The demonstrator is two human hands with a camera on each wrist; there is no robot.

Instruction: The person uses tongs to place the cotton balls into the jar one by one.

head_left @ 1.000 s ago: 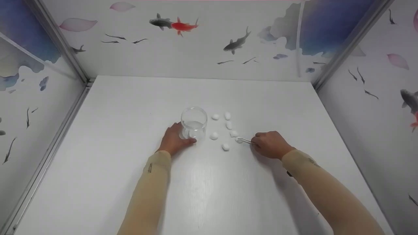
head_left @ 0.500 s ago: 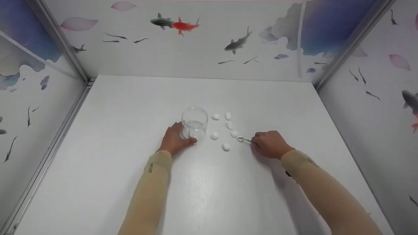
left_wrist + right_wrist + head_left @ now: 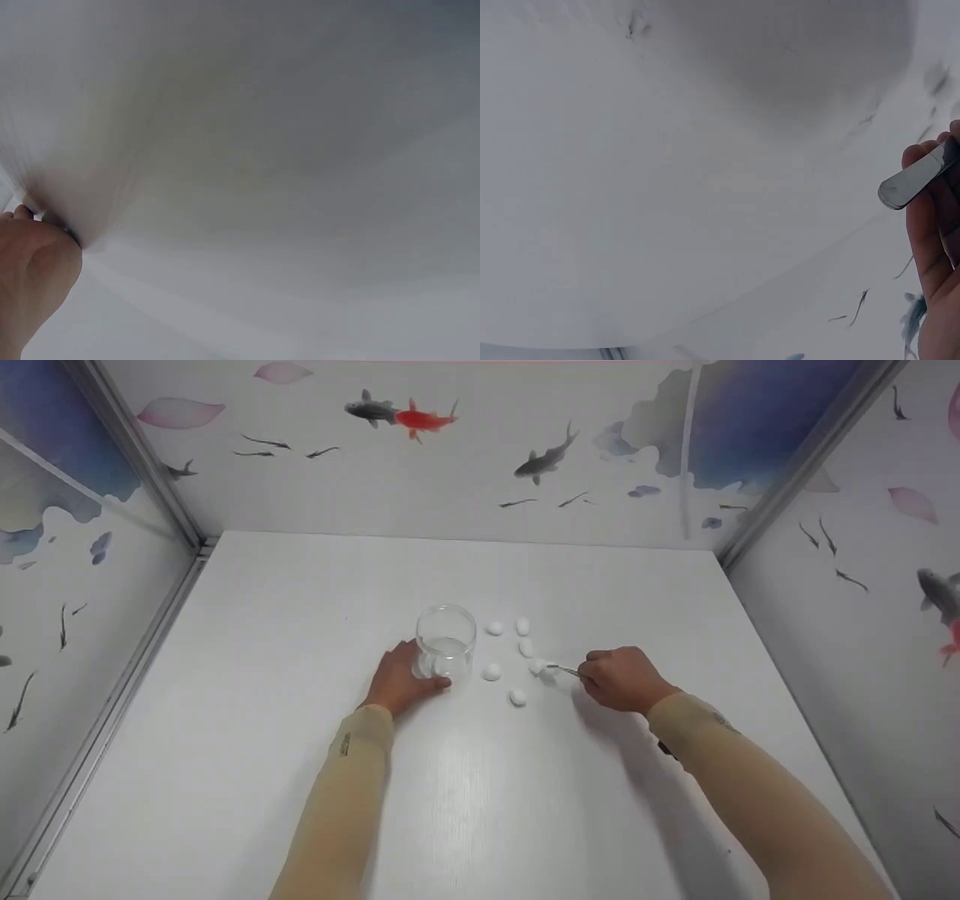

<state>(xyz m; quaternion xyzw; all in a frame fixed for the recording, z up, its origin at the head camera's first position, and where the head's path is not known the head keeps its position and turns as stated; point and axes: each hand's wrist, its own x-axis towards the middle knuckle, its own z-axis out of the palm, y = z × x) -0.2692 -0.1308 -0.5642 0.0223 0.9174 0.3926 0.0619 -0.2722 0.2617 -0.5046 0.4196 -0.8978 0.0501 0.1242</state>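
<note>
My left hand [image 3: 401, 679] curls round the lower part of a clear glass jar [image 3: 446, 626], thumb in front and fingers on its left side. In my right hand [image 3: 625, 679] is a pair of metal tweezers [image 3: 570, 671], pointing left. A white cotton ball [image 3: 550, 668] is at their tips, with a shadow on the table below it. Another cotton ball [image 3: 535, 667] lies right beside it. The right wrist view shows the rounded rear end of the tweezers [image 3: 915, 184] sticking out of the hand. Only the heel of the left hand [image 3: 37, 270] and some fingertips appear in the left wrist view.
Several more cotton balls lie between jar and tweezers, among them a front one [image 3: 517, 698], one by the jar [image 3: 491, 672] and a far one [image 3: 523, 626]. The white table [image 3: 465, 810] is enclosed by fish-printed panels [image 3: 465, 495] at the back and sides.
My right hand has risen slightly, and the tweezers have brought the cotton ball up off the table, its shadow now showing underneath. The left hand and jar stay put.
</note>
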